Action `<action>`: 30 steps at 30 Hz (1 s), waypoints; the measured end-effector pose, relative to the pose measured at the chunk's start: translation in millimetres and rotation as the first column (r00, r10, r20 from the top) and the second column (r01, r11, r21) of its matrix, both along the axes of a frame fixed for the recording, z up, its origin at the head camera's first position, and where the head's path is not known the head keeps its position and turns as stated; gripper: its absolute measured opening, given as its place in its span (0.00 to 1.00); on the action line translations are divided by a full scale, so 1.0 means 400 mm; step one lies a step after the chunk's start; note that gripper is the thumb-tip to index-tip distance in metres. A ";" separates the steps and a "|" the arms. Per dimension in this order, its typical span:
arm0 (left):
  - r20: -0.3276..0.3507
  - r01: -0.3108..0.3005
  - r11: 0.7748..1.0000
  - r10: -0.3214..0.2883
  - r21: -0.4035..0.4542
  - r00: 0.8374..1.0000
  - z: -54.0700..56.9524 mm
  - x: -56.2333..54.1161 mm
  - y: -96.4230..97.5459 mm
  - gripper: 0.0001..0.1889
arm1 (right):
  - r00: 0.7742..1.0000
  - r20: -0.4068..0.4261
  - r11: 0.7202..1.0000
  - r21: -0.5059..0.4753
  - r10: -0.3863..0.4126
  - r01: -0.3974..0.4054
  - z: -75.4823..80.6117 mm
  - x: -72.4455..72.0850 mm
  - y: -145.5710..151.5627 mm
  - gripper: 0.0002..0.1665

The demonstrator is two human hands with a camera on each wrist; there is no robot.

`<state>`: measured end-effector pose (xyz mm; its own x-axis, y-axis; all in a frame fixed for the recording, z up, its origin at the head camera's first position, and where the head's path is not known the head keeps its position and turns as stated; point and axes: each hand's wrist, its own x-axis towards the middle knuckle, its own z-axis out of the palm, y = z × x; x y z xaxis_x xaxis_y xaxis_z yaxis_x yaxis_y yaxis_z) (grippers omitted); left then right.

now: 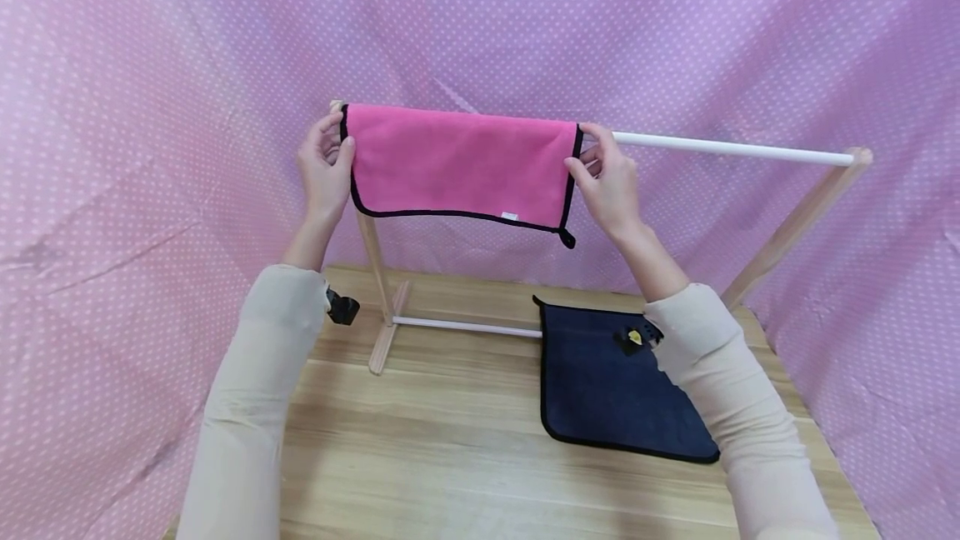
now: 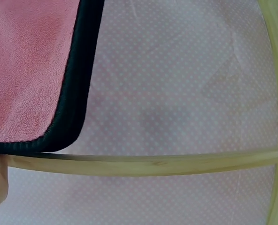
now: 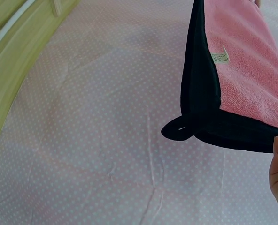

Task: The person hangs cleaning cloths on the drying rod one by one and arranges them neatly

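A pink towel (image 1: pixel 461 161) with black edging hangs folded over the left part of a rack's white top rod (image 1: pixel 735 147). My left hand (image 1: pixel 326 169) pinches its left edge near the top, beside the rack's wooden post. At the opposite edge my right hand (image 1: pixel 611 182) grips the black trim between thumb and fingers. From the lower right corner dangles a small black loop (image 3: pixel 176 129), and a pale tag (image 3: pixel 220 56) shows near the hem in the right wrist view. The towel's back half is hidden behind its front.
A dark navy towel (image 1: pixel 607 390) with black edging lies on the wooden table (image 1: pixel 420 457), below my right forearm. The rack's right post (image 1: pixel 798 223) leans outward in view, and a thin lower rod (image 1: pixel 465 327) runs near the tabletop. Pink dotted curtains (image 1: pixel 525 23) surround everything.
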<state>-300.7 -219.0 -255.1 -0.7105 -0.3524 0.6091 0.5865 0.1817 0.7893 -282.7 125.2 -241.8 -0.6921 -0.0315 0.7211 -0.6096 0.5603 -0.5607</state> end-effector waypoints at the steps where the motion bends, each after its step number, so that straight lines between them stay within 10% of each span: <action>1: 0.003 0.001 1.000 -0.001 -0.015 1.000 -0.004 0.001 -0.001 0.19 | 1.000 -0.001 1.000 0.002 0.003 -0.003 0.000 0.001 0.000 0.24; 13: 0.011 0.011 0.988 -0.010 -0.152 1.000 -0.051 0.070 0.019 0.28 | 0.986 0.094 0.985 0.092 0.140 -0.148 -0.042 0.005 0.025 0.41; 30: 0.019 0.019 0.982 -0.016 -0.185 1.000 -0.121 0.090 0.008 0.27 | 0.975 0.133 0.976 0.097 0.181 -0.194 -0.161 0.044 0.043 0.42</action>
